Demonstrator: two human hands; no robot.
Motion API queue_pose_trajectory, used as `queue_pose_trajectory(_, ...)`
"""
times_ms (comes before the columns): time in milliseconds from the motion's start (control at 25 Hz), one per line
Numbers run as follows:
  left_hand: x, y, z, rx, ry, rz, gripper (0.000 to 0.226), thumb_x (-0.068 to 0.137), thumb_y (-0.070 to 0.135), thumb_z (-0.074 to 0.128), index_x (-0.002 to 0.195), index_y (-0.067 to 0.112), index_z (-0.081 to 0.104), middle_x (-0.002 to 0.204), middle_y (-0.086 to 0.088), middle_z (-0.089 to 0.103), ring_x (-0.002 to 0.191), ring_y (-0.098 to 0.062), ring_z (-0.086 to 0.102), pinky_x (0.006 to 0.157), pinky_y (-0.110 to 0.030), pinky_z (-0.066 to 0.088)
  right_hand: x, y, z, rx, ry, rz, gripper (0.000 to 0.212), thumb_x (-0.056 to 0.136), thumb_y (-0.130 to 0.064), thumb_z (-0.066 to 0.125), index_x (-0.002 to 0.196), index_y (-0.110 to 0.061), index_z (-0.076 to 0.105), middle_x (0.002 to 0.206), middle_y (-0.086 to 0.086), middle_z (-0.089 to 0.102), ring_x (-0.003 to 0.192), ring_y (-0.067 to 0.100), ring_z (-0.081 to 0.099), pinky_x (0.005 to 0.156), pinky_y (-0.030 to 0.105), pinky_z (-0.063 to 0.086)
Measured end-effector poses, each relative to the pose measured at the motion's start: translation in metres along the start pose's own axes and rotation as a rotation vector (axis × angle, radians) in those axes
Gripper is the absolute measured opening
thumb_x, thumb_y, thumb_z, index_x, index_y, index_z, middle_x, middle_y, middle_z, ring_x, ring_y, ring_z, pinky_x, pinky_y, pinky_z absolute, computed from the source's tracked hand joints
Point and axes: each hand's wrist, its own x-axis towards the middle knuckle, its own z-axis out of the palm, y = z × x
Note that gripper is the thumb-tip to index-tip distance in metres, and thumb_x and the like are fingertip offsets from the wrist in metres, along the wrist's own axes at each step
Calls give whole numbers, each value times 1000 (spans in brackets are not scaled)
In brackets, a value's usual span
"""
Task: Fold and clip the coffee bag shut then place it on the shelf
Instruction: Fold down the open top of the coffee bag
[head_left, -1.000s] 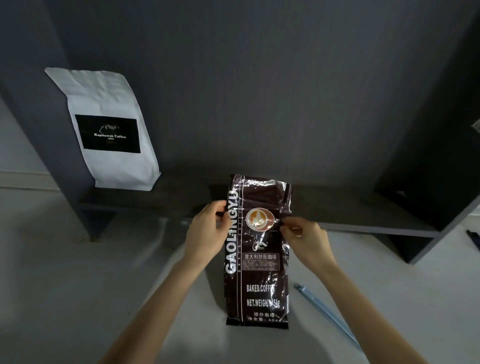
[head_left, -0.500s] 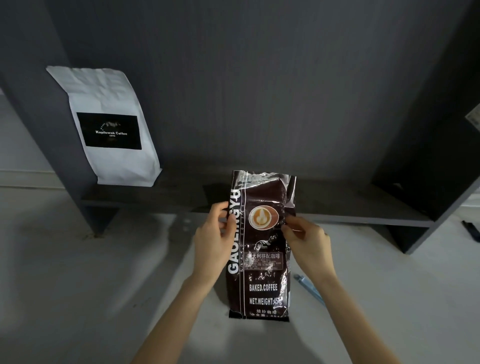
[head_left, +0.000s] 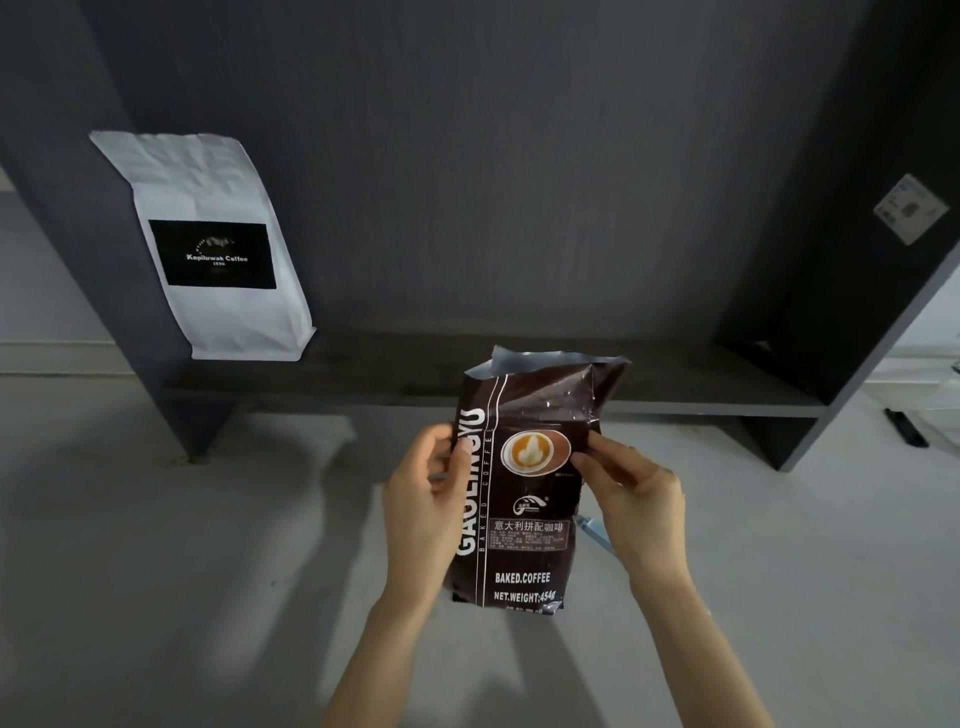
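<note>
A dark brown coffee bag (head_left: 524, 499) with white lettering and a latte picture is held upright in front of me, above the pale floor. Its top stands open, showing silver lining. My left hand (head_left: 423, 512) grips the bag's left edge near the middle. On the opposite edge, my right hand (head_left: 631, 499) pinches the bag beside the latte picture. A light blue clip (head_left: 597, 538) lies on the floor behind the bag, mostly hidden by my right hand. The dark shelf board (head_left: 395, 374) runs just beyond the bag's top.
A white coffee bag (head_left: 213, 249) with a black label stands at the shelf's left end, leaning on the side panel. The shelf unit's right panel (head_left: 852, 291) carries a white sticker. A black object (head_left: 906, 427) lies on the floor at far right.
Both hands have raised the brown bag off the floor and tilted it more upright. Its top has spread open, showing the silver lining. The blue clip is now mostly hidden.
</note>
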Motion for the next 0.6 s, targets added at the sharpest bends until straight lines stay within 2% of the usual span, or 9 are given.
queue_pose_trajectory(80,-1,-1,0,7,6,-1,2,85,20,55,86,20,57,76,17,61,69,11,58,60,-2,41,-2,1,-2,50,-18,16,17,78,-7,62,90,-16,69,79,-4,68,75,7,63,60,10,50)
queue_pose_trajectory(200,-3,-1,0,14,-3,6,2,85,21,54,86,21,56,76,16,61,71,6,60,60,-2,41,-4,-3,-4,26,-23,-33,22,79,-9,61,75,-31,61,78,-9,66,81,14,64,63,19,48)
queue_pose_trajectory(280,-3,-1,0,28,-10,17,6,86,21,53,89,19,58,77,15,62,72,-1,62,60,-3,42,-3,-12,-7,15,-14,-110,27,80,-12,60,84,-38,55,80,-10,65,80,9,63,64,17,47)
queue_pose_trajectory(360,-4,-1,-2,43,-19,24,9,86,22,53,92,18,58,78,15,63,73,-5,63,62,-5,43,-3,-23,-10,-83,-64,-211,44,82,-16,59,106,-48,41,80,-17,60,74,2,61,60,10,48)
queue_pose_trajectory(400,-4,-1,-3,42,-28,24,7,86,22,52,91,21,57,77,16,63,75,-4,62,62,-5,43,-2,-26,-12,-148,-98,-263,52,83,-18,57,115,-51,31,80,-20,57,72,0,60,59,7,48)
queue_pose_trajectory(480,-5,0,-4,35,-46,23,5,86,23,52,87,27,54,78,19,62,79,3,60,62,-4,43,0,-31,-17,-239,-152,-334,57,86,-19,51,117,-54,19,81,-21,55,71,-1,61,63,4,47)
queue_pose_trajectory(520,-6,1,-5,38,-52,24,5,86,23,52,87,28,53,78,19,62,80,5,60,62,-3,44,2,-32,-20,-252,-165,-349,53,88,-19,49,117,-53,21,80,-21,55,71,-4,61,63,4,47)
queue_pose_trajectory(600,-6,1,-5,43,-52,29,6,87,22,51,87,28,53,77,18,63,81,1,59,61,-4,44,6,-33,-25,-258,-147,-383,43,89,-17,46,121,-43,34,76,-18,57,67,-12,60,60,-2,44)
